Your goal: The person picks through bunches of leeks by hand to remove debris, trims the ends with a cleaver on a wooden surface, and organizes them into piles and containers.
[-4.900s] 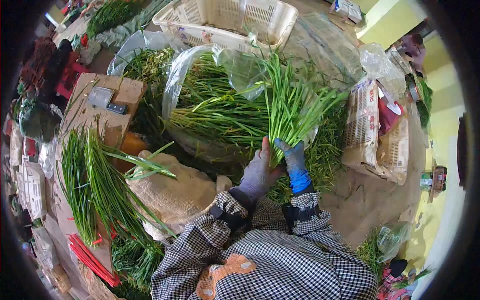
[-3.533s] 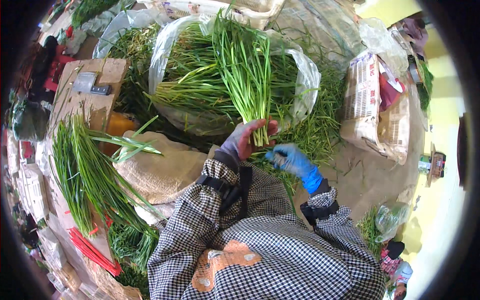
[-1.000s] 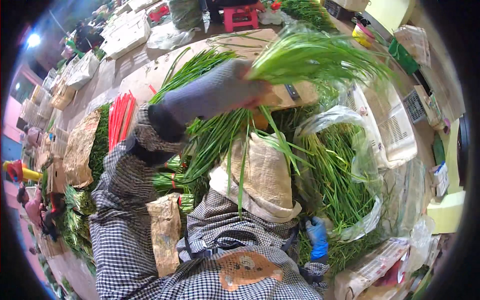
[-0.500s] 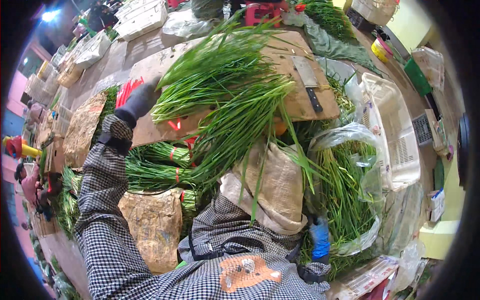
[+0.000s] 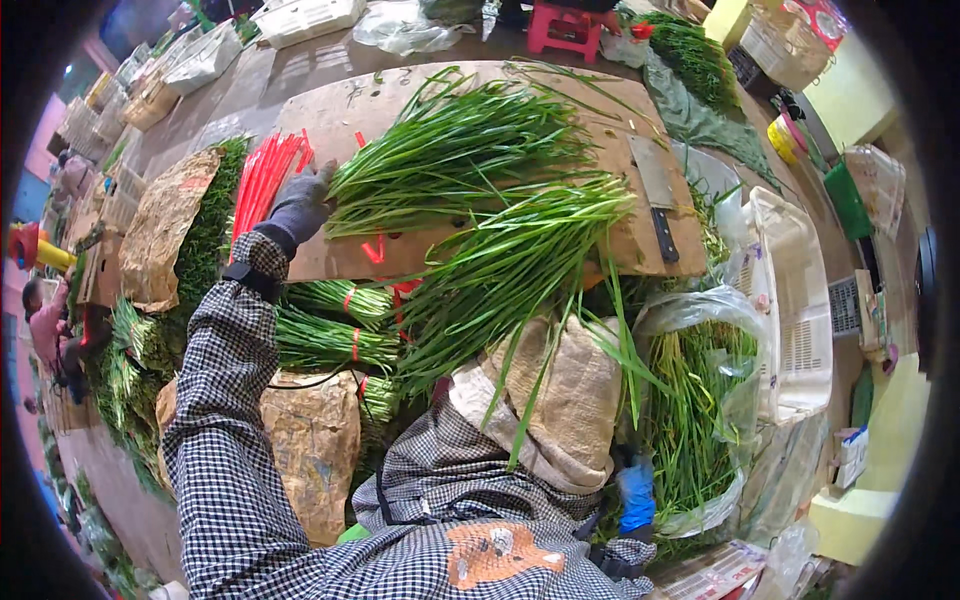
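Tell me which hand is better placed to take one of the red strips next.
Probably the left: your left hand is right beside the red strips, while your right hand is well off to the right, near the clear plastic bag.

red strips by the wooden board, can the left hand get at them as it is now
Probably yes: the left hand is right beside the red strips, and nothing seems to block the short way between them.

The single view comes from the left of two head-worn fisheyes, looking steeply down. The person's checked sleeve (image 5: 225,420) looms near from the lower edge; the surface (image 5: 335,110) lies just beyond, white crates (image 5: 205,62) farther off.
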Tool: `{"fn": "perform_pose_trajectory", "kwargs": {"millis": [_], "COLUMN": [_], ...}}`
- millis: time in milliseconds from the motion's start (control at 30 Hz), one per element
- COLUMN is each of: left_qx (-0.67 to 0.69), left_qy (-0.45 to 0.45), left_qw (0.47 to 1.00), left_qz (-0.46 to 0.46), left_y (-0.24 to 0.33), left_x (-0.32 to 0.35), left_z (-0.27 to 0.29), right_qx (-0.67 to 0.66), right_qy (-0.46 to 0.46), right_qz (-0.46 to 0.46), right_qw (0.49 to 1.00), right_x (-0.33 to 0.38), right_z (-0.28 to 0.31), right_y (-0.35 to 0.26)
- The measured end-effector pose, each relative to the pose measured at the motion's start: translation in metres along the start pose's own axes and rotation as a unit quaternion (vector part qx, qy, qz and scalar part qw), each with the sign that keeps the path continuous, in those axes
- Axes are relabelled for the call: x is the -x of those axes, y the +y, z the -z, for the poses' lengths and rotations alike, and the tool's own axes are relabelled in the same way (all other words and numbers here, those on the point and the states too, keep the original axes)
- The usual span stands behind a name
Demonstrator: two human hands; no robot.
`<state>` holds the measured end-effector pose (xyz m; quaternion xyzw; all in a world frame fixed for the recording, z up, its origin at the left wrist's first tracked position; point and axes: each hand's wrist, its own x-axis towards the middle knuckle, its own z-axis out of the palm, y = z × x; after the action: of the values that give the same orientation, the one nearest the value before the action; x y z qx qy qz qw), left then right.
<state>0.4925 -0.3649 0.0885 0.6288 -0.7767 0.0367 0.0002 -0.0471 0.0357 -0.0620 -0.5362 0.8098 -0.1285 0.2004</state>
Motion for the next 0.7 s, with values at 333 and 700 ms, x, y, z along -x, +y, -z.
{"fn": "perform_pose_trajectory", "kwargs": {"millis": [333, 700], "left_qx": [0.616, 0.767], "left_qy": [-0.001, 0.200], "left_qw": [0.764, 0.575], "left_qz": [0.190, 0.204], "left_y": [-0.027, 0.001], "left_x": [0.056, 0.018], "left_z": [0.018, -0.063], "right_qx": [-0.069, -0.132], "right_qy": [-0.047, -0.087], "right_qz": [-0.036, -0.050], "right_qw": [0.996, 0.986], "right_x": [-0.013, -0.017], "right_z": [0.025, 0.038], "right_y": [-0.043, -0.068]}}
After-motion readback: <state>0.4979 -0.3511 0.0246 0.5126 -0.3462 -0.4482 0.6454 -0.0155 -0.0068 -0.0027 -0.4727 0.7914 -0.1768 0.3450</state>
